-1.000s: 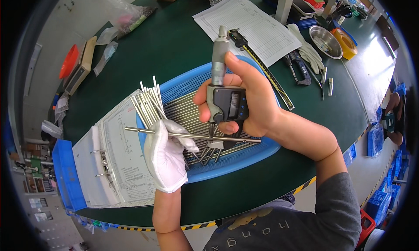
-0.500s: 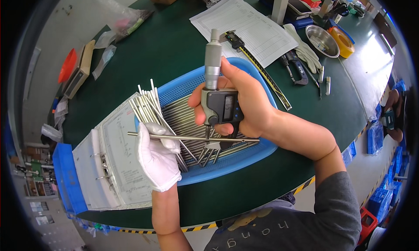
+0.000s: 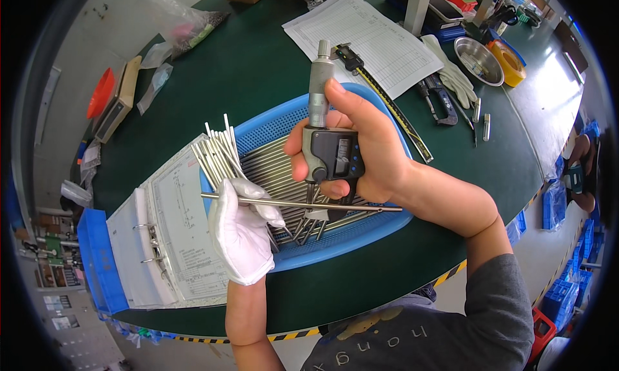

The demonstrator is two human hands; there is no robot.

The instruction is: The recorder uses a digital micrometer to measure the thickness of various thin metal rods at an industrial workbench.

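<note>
While a blue mesh basket of thin metal rods sits at the middle of the green counter, the right hand, bare, is wrapped tightly around a digital measuring gauge held upright over the basket, its silver barrel pointing away from the person. The left hand, in a white glove, is closed at the basket's near left rim, pinching 1 long metal rod that lies level across the basket and passes under the gauge's lower end. A fan of more rods rises behind the gloved fingers. Left of the basket lies an open ring binder. Beyond the basket rest a printed sheet, a caliper and a steel bowl.
</note>
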